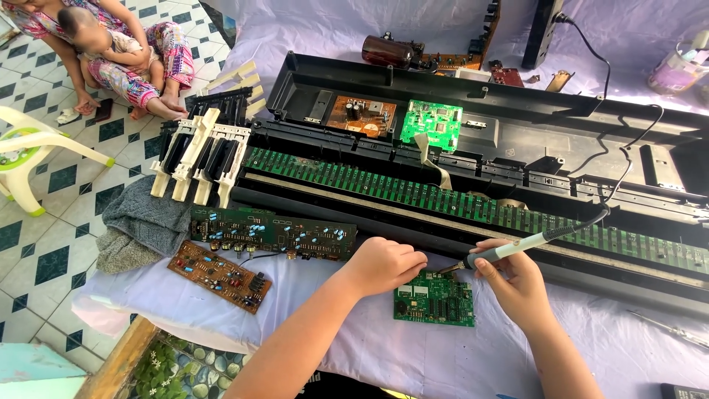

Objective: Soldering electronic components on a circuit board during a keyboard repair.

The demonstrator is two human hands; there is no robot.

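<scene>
The small green circuit board (434, 298) lies flat on the lavender cloth (473, 355), at six o'clock from the opened keyboard case (517, 103). Our right hand (517, 284) grips the soldering iron (509, 250), its tip at the board's upper edge. Our left hand (384, 264) is clenched at ten o'clock of the board; what it holds we cannot tell. A slipping tip could scorch cloth or fingers.

Checkered tile floor (52, 244) — bright daylight
</scene>
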